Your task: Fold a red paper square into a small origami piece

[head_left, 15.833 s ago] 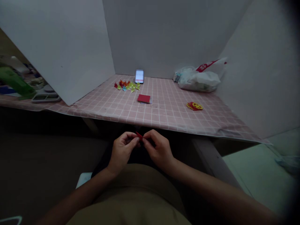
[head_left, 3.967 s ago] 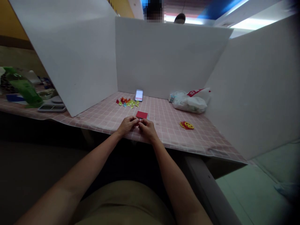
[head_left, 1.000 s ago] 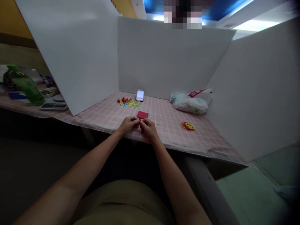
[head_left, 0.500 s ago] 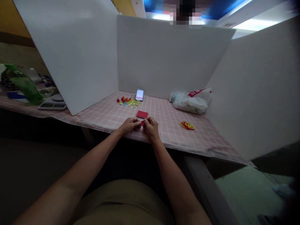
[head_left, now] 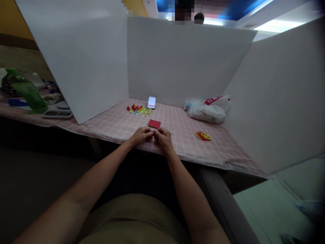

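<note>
My left hand (head_left: pixel 142 136) and my right hand (head_left: pixel 163 138) meet near the table's front edge, fingertips pinched together. Between them they hold a small piece of red paper, now almost wholly covered by the fingers. Just beyond the fingertips lies a stack of red paper squares (head_left: pixel 154 123). Farther back and to the left, several small folded paper pieces (head_left: pixel 139 110) in red, orange, yellow and blue are grouped on the cloth. A phone (head_left: pixel 151 102) with a lit screen stands behind them.
A pink checked cloth (head_left: pixel 172 118) covers the table. Yellow and red flat pieces (head_left: pixel 202 136) lie to the right, with a white plastic bag (head_left: pixel 207 111) behind. White panels (head_left: pixel 188 61) enclose three sides. Outside the left panel are a green bottle (head_left: pixel 27 91) and a scale (head_left: pixel 58 114).
My fingertips have drawn closer together, and the red paper that showed between them is now hidden. The person beyond the back panel has shifted left.
</note>
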`<move>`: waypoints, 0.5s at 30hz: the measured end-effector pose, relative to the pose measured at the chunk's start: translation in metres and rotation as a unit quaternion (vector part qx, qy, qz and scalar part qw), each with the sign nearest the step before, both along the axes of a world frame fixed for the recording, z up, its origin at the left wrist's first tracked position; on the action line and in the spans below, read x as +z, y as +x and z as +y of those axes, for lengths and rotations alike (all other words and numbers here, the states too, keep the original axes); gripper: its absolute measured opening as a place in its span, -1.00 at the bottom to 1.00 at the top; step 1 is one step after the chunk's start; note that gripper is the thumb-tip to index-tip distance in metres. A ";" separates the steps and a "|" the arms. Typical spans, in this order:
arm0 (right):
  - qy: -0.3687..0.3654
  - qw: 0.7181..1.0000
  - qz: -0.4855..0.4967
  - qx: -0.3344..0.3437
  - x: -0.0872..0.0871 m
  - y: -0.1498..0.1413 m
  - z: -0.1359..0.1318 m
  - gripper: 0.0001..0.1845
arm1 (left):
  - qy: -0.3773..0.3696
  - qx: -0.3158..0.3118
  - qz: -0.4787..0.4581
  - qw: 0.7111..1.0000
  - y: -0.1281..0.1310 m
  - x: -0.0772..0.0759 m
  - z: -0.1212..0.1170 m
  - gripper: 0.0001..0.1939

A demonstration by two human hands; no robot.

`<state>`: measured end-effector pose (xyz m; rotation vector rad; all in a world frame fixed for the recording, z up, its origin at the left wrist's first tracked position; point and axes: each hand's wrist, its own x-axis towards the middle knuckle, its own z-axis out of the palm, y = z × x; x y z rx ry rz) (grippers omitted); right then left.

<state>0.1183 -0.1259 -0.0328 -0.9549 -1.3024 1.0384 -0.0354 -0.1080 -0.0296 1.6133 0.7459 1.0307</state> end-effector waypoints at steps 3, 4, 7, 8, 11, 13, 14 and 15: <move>-0.011 1.000 0.008 -0.010 -0.002 -0.002 0.001 -0.68 | 0.002 -0.003 -0.001 1.000 0.000 0.000 0.000 -0.73; -0.013 1.000 0.011 -0.013 -0.002 -0.002 0.002 -0.66 | 0.001 -0.003 -0.001 1.000 0.000 0.000 0.000 -0.72; -0.014 0.999 0.023 -0.020 -0.002 -0.002 0.001 -0.62 | 0.000 0.004 -0.004 1.000 -0.001 -0.001 0.000 -0.71; -0.014 0.999 0.026 -0.017 -0.001 -0.001 0.001 -0.60 | 0.001 0.008 -0.004 1.000 -0.002 -0.001 0.000 -0.71; -0.016 1.000 0.020 0.011 0.001 -0.001 -0.001 -0.60 | 0.010 0.019 -0.002 1.000 -0.003 -0.001 0.000 -0.70; -0.016 1.000 0.008 0.025 0.001 -0.001 -0.001 -0.63 | 0.019 0.020 0.006 1.000 -0.002 -0.001 -0.001 -0.70; -0.016 1.000 0.005 0.024 0.000 -0.001 -0.002 -0.65 | 0.023 0.021 0.011 0.999 -0.001 -0.002 -0.001 -0.70; -0.015 1.000 0.003 0.018 0.000 -0.001 -0.001 -0.66 | 0.027 0.024 0.017 0.999 0.000 -0.002 -0.001 -0.70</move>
